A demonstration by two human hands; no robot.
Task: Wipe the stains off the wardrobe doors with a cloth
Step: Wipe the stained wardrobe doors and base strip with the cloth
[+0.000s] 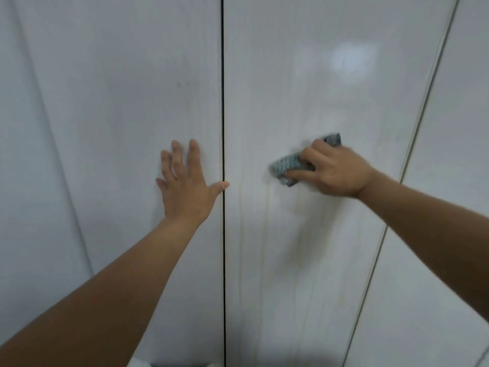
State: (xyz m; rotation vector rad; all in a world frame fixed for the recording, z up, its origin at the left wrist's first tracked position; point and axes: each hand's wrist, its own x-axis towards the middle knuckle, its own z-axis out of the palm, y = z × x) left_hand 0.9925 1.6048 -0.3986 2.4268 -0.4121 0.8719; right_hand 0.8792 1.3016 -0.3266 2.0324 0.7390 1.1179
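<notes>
Wardrobe doors, head view: white glossy panels fill the frame, with a dark seam between them. Left hand lies flat on the left door, fingers spread wide, thumb tip at the seam. Right hand curls its fingers round a grey-blue cloth, pressed to the right door.

Risks: wiping may smear the marks rather than lift them, and the thumb could get nipped at the seam.

Surface: faint yellowish drip streaks run below the cloth. Small dark specks sit higher on the left door.
</notes>
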